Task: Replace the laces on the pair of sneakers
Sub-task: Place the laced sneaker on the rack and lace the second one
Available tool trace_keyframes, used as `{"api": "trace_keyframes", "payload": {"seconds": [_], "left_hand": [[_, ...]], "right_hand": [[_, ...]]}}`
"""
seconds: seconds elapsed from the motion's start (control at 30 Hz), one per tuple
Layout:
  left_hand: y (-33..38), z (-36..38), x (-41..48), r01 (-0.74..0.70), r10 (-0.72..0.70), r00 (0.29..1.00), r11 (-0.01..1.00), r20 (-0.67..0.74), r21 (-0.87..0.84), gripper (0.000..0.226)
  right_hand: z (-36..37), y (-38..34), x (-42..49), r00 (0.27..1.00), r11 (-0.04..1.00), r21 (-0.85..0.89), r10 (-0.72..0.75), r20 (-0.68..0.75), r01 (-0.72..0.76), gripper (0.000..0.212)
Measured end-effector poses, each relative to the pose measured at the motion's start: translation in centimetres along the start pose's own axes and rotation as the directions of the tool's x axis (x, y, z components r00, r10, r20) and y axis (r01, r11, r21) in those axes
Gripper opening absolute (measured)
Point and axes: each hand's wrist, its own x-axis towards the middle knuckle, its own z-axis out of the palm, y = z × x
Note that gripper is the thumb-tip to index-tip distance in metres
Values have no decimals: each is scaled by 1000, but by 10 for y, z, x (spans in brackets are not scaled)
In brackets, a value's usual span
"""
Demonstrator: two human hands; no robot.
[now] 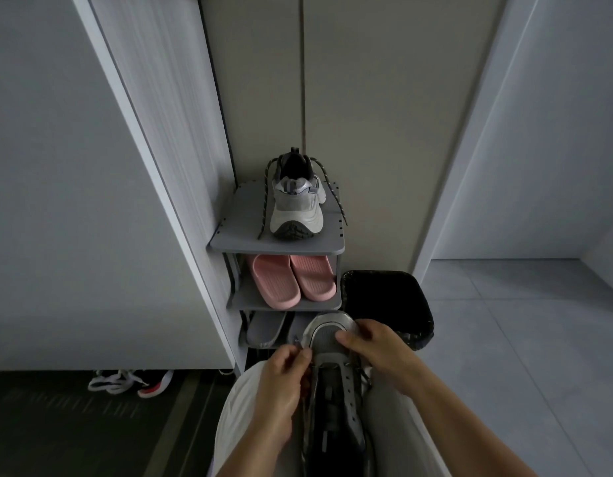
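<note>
The left hand's fingertips (304,354) are pressed together, pinching a thin lace (297,342) whose tip pokes out just past them, beside the sneaker's left edge. The left hand (284,376) is otherwise curled over the row of eyelets on that side. The right hand's thumb and fingers (346,338) curl over the toe area, and the right hand (374,349) grips the forefoot from the right. The held sneaker (327,333) is grey and lies in the lap between light-trousered knees (239,407). Its long axis runs straight away from the person, toe forward toward the shoe rack (236,218), upper facing up. Any marking on it is too dim to read. The second sneaker (296,208) stands on the rack's top shelf, also lengthwise to the view, its tread curling up at the near end and speckled laces trailing loose down both sides. No lettering on it is legible. Pink slippers (294,280) sit on the shelf below and grey slippers (265,328) under those. A black bin (387,297) stands just right of the rack. More shoes (126,382) lie on the floor at the left.
</note>
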Motion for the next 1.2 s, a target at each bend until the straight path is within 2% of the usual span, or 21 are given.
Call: {"api": "trace_keyframes", "payload": {"seconds": [0.1, 0.23, 0.33, 0.47, 0.53, 0.6, 0.67, 0.73, 0.77, 0.8, 0.87, 0.9, 1.0, 1.1, 1.13, 1.2], "left_hand": [[-3, -3, -3, -51, 49, 998, 996, -30, -69, 12], [-6, -1, 2, -71, 66, 997, 984, -33, -163, 12], [-10, 1, -1, -104, 97, 994, 968, -40, -226, 13], [4, 2, -2, -264, 226, 959, 933, -173, -246, 16], [27, -13, 10, -360, 289, 917, 897, -276, -255, 18], [48, -32, 26, -452, 393, 882, 862, -260, -231, 17], [56, -39, 37, -466, 438, 884, 855, -163, -226, 15], [51, -34, 43, -401, 386, 916, 892, -111, -209, 14], [47, -30, 44, -362, 347, 932, 909, -103, -205, 14], [43, -27, 45, -320, 307, 947, 924, -95, -211, 14], [35, -24, 47, -241, 234, 971, 942, -55, -234, 15], [32, -23, 48, -209, 210, 977, 949, -19, -237, 15], [28, -20, 49, -136, 158, 984, 966, 84, -219, 8], [35, -17, 54, -113, 143, 983, 966, 116, -232, 4], [38, -17, 57, -117, 148, 983, 964, 114, -241, 3], [40, -13, 60, -121, 155, 979, 964, 130, -235, 2]], "right_hand": [[7, -8, 11, 997, 998, 57, -26, 69, 22, 42], [3, -10, 15, 994, 995, 54, -89, 67, 86, 42], [-1, -7, 11, 991, 992, 109, -81, 106, 69, 35], [-9, 0, 10, 990, 993, 109, -58, 127, 44, 44], [-9, 2, 10, 991, 993, 116, -47, 124, 32, 49], [-4, 4, 7, 997, 990, 133, -43, 63, 34, 51], [5, 8, 3, 987, 995, 3, -100, -129, 101, 45], [7, 11, -7, 941, 970, -192, -197, -274, 147, 29], [5, 13, -12, 944, 947, -284, -223, -243, 151, 22], [1, 15, -18, 962, 922, -352, -225, -152, 160, 18], [-7, 14, -25, 989, 905, -401, -140, 41, 144, 18], [-10, 13, -27, 990, 889, -436, -118, 83, 143, 21], [-11, 2, -26, 983, 775, -605, -154, 102, 184, 10], [-8, -1, -28, 986, 693, -703, -138, 92, 162, 20], [-5, -3, -30, 984, 652, -744, -172, 44, 147, 20], [-2, 1, -25, 923, 524, -831, -384, -34, 187, 18]]}}
